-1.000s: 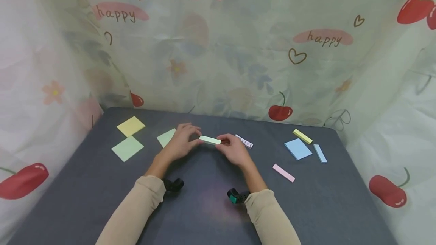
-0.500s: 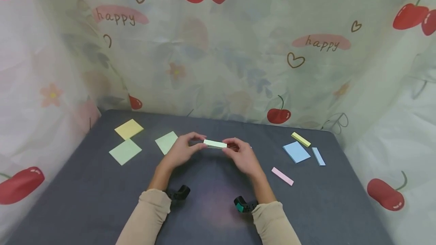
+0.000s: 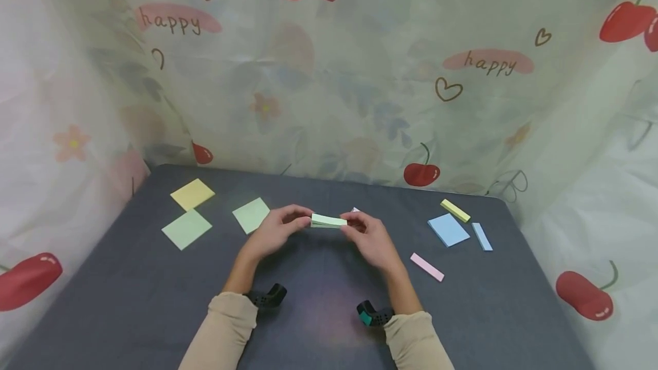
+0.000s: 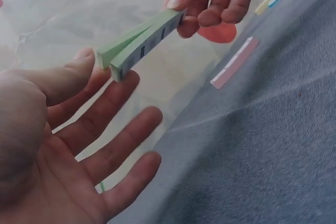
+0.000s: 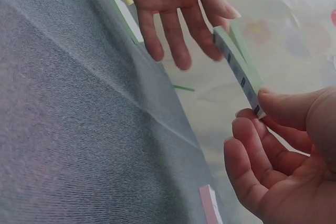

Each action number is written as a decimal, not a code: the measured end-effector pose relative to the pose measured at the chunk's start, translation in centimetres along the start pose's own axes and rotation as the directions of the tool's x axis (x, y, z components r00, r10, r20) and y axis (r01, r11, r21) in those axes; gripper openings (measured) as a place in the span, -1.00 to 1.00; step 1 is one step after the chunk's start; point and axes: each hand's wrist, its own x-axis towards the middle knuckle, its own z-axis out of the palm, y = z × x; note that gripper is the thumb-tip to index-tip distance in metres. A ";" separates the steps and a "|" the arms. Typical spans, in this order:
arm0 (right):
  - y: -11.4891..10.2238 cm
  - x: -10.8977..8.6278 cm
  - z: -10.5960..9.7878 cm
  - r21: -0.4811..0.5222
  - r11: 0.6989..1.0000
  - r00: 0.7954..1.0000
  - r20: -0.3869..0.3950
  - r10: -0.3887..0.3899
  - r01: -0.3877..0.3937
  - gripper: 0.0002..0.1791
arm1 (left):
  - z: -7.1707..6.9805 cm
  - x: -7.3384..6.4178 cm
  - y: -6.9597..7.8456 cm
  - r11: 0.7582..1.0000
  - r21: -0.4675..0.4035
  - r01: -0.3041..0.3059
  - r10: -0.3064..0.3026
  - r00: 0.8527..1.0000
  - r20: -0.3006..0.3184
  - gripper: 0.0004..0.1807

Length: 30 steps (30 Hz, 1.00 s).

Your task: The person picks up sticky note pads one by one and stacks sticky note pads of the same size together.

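Both hands hold one slim pale-green sticky-note pad (image 3: 329,221) up over the dark tabletop. At its left end, my left hand (image 3: 275,233) has the thumb and a finger at the pad, with the other fingers spread below it. My right hand (image 3: 372,240) pinches the opposite end between thumb and fingers. In the left wrist view the green pad (image 4: 139,43) is split lengthwise into two layers, parted at the left-hand end and together at the right. Dark printed marks show on the underside of the pad (image 5: 239,74) in the right wrist view.
On the left lie a yellow square pad (image 3: 192,194) and two green squares, one green square (image 3: 251,216) close to my left hand. Rightward are a blue square pad (image 3: 449,230), yellow strip (image 3: 454,210), blue strip (image 3: 482,237) and pink strip (image 3: 427,267). Another pink strip (image 4: 235,62) lies behind my right hand.
Both hands have shifted slightly right and lower in the head view with the green sticky-note pad. A gap between its layers now shows. My right hand covers more of the strip behind it.
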 end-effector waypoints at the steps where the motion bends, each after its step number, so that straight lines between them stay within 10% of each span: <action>1: 0.0 0.0 0.0 -0.002 1.000 1.000 0.000 -0.003 0.003 -0.71 | 0.0 0.0 0.0 1.000 -0.013 -0.007 0.007 1.000 -0.001 -0.68; 30: 0.6 -0.1 0.0 -0.080 0.997 1.000 0.011 -0.006 0.007 -0.73 | 1.3 0.2 -0.6 0.996 -0.074 0.039 -0.044 0.997 -0.065 -0.66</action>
